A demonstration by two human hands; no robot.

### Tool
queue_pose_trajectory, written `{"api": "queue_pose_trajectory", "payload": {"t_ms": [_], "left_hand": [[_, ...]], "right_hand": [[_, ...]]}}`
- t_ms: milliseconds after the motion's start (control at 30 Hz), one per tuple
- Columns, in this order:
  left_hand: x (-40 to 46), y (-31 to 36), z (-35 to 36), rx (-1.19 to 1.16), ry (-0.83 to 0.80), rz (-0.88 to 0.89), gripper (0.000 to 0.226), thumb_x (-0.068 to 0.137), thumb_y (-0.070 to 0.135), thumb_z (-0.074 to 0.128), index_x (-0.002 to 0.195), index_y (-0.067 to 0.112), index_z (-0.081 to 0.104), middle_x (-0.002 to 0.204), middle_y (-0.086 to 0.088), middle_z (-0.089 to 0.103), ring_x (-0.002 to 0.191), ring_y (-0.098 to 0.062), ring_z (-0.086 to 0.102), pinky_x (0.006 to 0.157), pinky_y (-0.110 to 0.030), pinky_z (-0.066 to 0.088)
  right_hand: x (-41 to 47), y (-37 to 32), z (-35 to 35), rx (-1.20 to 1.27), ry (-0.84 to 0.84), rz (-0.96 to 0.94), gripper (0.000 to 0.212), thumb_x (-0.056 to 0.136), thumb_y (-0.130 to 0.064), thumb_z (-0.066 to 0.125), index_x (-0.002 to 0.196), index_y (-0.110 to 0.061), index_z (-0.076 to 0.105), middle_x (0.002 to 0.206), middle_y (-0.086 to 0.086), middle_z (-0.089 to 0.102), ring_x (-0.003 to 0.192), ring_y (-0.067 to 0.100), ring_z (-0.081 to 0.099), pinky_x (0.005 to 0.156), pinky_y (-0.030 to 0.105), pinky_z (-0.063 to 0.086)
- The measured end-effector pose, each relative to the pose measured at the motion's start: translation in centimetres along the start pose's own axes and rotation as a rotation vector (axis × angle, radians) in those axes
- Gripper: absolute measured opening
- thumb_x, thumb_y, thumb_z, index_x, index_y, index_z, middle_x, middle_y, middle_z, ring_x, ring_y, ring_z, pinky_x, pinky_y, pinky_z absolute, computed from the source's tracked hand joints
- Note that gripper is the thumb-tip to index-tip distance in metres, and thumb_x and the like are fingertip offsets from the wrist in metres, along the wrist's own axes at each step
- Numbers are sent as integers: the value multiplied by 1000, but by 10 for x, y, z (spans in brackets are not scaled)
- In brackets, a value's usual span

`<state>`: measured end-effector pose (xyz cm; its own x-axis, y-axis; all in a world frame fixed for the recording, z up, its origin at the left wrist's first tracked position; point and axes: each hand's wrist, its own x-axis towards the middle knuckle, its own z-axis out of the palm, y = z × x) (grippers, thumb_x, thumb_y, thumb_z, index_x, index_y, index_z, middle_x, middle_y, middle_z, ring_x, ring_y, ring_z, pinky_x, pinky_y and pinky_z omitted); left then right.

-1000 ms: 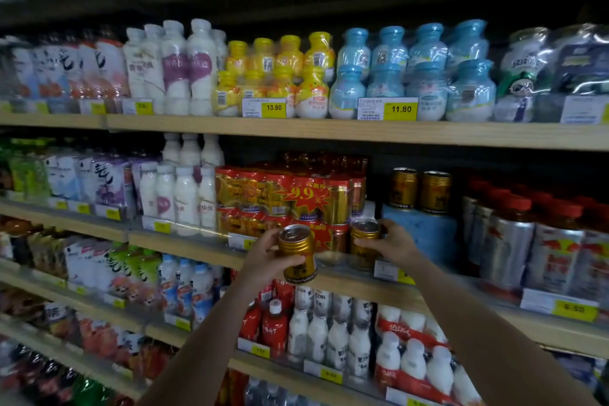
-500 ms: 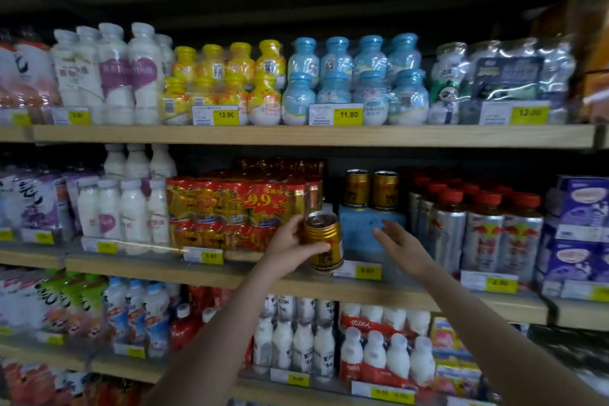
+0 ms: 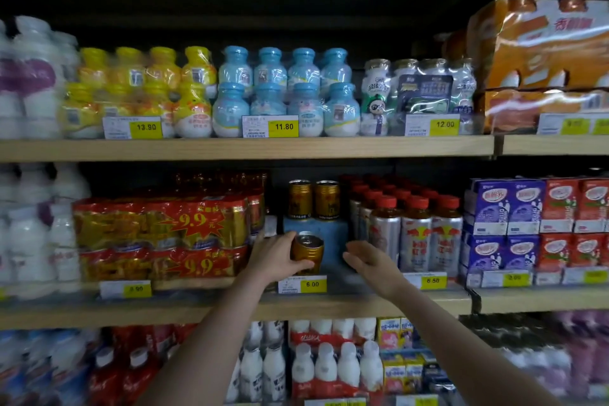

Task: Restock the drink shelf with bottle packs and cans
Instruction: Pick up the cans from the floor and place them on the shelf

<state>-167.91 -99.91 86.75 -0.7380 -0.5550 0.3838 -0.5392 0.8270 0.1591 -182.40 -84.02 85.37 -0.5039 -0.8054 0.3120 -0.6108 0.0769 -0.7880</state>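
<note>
While a gold can [image 3: 307,252] is sitting at the front edge of the middle shelf [image 3: 362,305], just above the 6.00 price tag [image 3: 302,284], a person's left hand [image 3: 275,255] is wrapping its fingers and thumb around the can's side, and the right hand [image 3: 369,262] is hovering just beside it, fingers loosely spread and holding nothing. The can is standing upright, or nearly so, in front of a blue box [image 3: 326,234] that is carrying two more gold cans [image 3: 313,199] on top. Judging by its look, the can is rigid metal, smooth-walled and likely a little slippery, with some weight if full, so a grip around the middle of the body is looking like the surest hold. Red-and-gold multipacks [image 3: 161,237] are crowding the slot on the left, touching or nearly touching the gripping hand, while red-capped silver bottles [image 3: 415,234] are hemming it in on the right, leaving a narrow bay for further cans. Purple and red cartons [image 3: 534,227] are filling the far right, and yellow bottle packs [image 3: 138,92] and blue bottle packs [image 3: 283,92] are lining the shelf above
</note>
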Motion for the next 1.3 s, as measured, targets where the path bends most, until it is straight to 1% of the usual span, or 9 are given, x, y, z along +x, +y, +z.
{"api": "queue_pose_trajectory", "payload": {"t_ms": [133,267,433,533,733,900,1033,1100,1300], "left_hand": [[6,-1,-9,1,-116,-4,71,70,63,63,125,21,46,126,-4,58,111,-24,56,94,-39,44],[-2,-8,-22,-98,-137,33,89,71,49,71,143,23,26,152,-2,27,138,-21,26,112,-40,23],[-38,-30,-31,-102,38,-13,52,84,20,63,133,20,44,138,-4,48,122,-17,49,101,-31,40],[-48,-37,-21,-77,89,-1,47,86,22,61,130,20,47,135,-5,51,118,-16,52,100,-30,42],[-46,-38,-12,-73,178,-1,43,85,20,62,127,19,51,132,-6,53,117,-17,54,101,-30,42],[-47,-36,-7,-76,206,-13,42,85,19,62,126,17,51,132,-7,54,117,-18,54,100,-29,43],[-52,-33,-13,-99,230,15,58,85,25,61,137,20,37,146,-1,38,133,-15,37,107,-27,28],[-59,-30,-19,-78,291,59,59,87,31,59,139,22,34,148,2,34,135,-13,34,104,-23,26],[-103,8,-17,-68,246,87,50,87,41,55,133,24,44,136,2,50,112,-15,55,82,-32,53]], "right_hand": [[15,-3,18,-39,-96,2,53,85,-25,64,132,-10,45,129,5,53,122,19,50,96,22,39],[30,-11,35,-30,-131,20,67,78,-27,71,136,-13,40,137,3,48,123,19,47,100,28,39],[47,-19,51,-25,-176,39,83,71,-26,78,139,-12,33,136,4,47,125,20,46,99,29,39],[51,-23,62,-2,-149,71,84,69,-21,79,138,-11,33,132,8,51,123,23,48,103,34,40],[53,-21,63,-28,-143,65,77,71,-21,78,135,-10,37,130,8,52,121,23,48,96,29,37],[54,-21,62,-8,-158,96,77,69,-23,79,134,-12,39,126,6,55,106,15,50,92,28,40],[43,-25,54,35,-205,127,99,66,-29,81,144,-18,21,142,6,42,128,23,43,105,35,37],[28,-25,42,21,-158,87,97,69,-28,79,146,-20,19,144,4,38,132,23,38,105,34,34],[-55,0,-2,-219,-171,-77,74,79,-29,70,140,-13,32,142,5,42,127,21,44,98,27,41]]}}
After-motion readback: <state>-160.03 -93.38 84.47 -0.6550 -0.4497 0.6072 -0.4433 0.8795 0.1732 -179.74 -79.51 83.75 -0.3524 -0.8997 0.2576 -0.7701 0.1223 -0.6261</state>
